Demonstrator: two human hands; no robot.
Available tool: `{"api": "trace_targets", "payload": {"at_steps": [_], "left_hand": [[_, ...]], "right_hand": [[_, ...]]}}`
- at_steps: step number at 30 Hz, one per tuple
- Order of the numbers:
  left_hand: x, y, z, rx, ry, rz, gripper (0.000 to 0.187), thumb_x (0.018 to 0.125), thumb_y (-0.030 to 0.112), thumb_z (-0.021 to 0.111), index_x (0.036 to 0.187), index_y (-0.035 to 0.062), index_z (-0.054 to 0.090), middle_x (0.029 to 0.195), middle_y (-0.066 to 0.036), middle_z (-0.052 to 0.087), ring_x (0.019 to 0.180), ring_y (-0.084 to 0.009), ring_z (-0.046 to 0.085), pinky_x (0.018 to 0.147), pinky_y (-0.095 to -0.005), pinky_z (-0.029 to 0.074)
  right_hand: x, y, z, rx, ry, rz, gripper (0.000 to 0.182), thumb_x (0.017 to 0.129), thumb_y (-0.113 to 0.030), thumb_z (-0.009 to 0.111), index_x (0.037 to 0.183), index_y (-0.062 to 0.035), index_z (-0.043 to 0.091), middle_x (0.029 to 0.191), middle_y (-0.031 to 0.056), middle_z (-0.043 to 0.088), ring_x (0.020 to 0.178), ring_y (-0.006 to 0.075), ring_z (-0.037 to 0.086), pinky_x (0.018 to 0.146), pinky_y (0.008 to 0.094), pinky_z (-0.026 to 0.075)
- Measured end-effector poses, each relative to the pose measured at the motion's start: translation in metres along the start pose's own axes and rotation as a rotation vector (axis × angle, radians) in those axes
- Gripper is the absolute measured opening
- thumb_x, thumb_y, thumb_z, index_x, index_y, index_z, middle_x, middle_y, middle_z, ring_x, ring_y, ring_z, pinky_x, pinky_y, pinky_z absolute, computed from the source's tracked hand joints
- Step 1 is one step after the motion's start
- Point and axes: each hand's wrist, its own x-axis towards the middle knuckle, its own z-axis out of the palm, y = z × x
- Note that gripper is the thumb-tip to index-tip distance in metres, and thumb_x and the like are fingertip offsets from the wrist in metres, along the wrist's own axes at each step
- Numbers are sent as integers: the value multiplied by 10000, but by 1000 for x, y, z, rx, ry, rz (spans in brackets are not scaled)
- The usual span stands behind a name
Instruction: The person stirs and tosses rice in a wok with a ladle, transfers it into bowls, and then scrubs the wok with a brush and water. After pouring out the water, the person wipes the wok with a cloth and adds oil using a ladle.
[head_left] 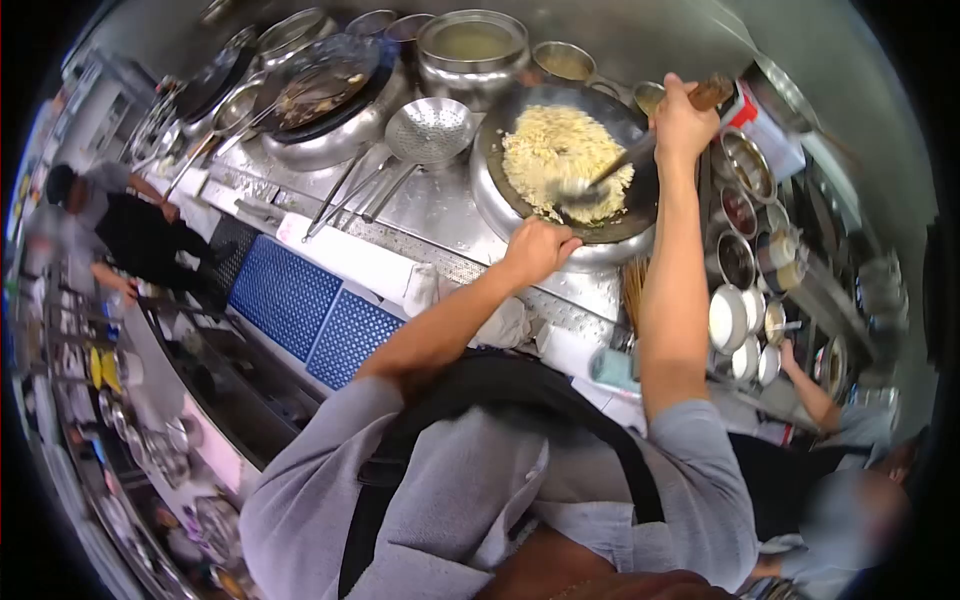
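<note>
A dark wok point(640, 200) sits on a round metal burner ring, with pale yellow fried rice point(560, 150) spread over its bottom. Closed around the near rim of the wok is my left hand point(540, 250), its thumb pointing right along the edge. My right hand point(686, 122) grips a ladle point(628, 160) near its wooden end, above the wok's right side. The ladle's bowl rests in the lower part of the rice, blurred by motion. A perforated strainer point(430, 130) lies on the steel counter left of the wok.
A second wok point(320, 90) with food scraps stands at the left. Behind is a large pot point(472, 45) of liquid. Several bowls of ingredients point(737, 212) line the right side. One co-worker point(130, 220) stands at left, another person's arm point(810, 390) reaches in at right.
</note>
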Motion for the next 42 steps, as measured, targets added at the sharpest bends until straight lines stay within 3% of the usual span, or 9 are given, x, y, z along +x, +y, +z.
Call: {"api": "trace_targets", "payload": {"at_steps": [7, 13, 17, 23, 29, 34, 35, 39, 42], "left_hand": [[-23, 52, -52, 12, 30, 155, 408, 863, 264, 709, 535, 95, 536, 536, -96, 555, 458, -310, 538, 436, -421, 417], [-57, 6, -8, -5, -157, -92, 314, 902, 328, 654, 686, 104, 610, 655, -145, 618, 666, -374, 607, 653, -501, 490], [-105, 26, -48, -44, -47, 56, 383, 850, 324, 714, 553, 115, 593, 545, -110, 594, 484, -318, 597, 509, -460, 474], [10, 7, -13, -50, 48, -55, 340, 858, 297, 707, 600, 99, 606, 561, -138, 583, 527, -359, 590, 530, -480, 467], [-92, 49, -47, -22, -95, -13, 413, 845, 300, 741, 554, 98, 530, 527, -121, 543, 470, -314, 561, 469, -455, 429], [12, 28, -44, -60, 37, 28, 433, 884, 306, 700, 555, 73, 545, 549, -139, 566, 479, -328, 571, 451, -418, 423], [16, 18, -25, -29, 31, -27, 394, 889, 314, 692, 596, 70, 595, 594, -155, 603, 516, -352, 598, 473, -432, 448], [-65, 17, -16, 33, -167, -90, 355, 869, 336, 717, 628, 91, 628, 631, -157, 628, 561, -353, 628, 528, -464, 486], [-84, 41, -50, -29, -16, 117, 389, 849, 304, 743, 564, 114, 559, 589, -132, 607, 539, -303, 635, 507, -445, 474]], "right_hand": [[-21, -91, -29, 271, -170, 76, 364, 923, -173, 697, 642, -127, 470, 504, -9, 411, 414, 108, 391, 427, 287, 364], [5, -28, -23, 140, -32, -30, 378, 914, -89, 675, 607, -102, 454, 481, 27, 436, 392, 131, 413, 427, 309, 405], [13, -46, -39, 319, 25, -25, 380, 902, -85, 680, 599, -109, 453, 463, 23, 423, 371, 128, 390, 397, 330, 377], [-78, -30, 9, 55, -110, -42, 375, 903, -116, 703, 609, -87, 472, 479, 12, 474, 381, 110, 455, 389, 272, 379], [-4, -56, -22, 211, -6, -166, 385, 918, -117, 677, 599, -82, 465, 479, 24, 463, 370, 126, 405, 407, 286, 389], [-75, -68, -17, 132, -37, -217, 376, 925, -121, 690, 615, -93, 478, 491, -2, 454, 383, 114, 411, 418, 276, 394], [-78, -37, -13, 70, 31, -21, 356, 926, -98, 680, 624, -85, 492, 493, 6, 470, 393, 118, 435, 429, 285, 409], [-30, -18, -29, 140, -62, -173, 344, 928, -85, 666, 637, -75, 482, 503, 23, 480, 422, 121, 452, 478, 304, 441], [-45, -88, -26, 230, -151, -220, 351, 938, -80, 655, 641, -77, 468, 498, 19, 463, 417, 109, 422, 469, 304, 426]]}}
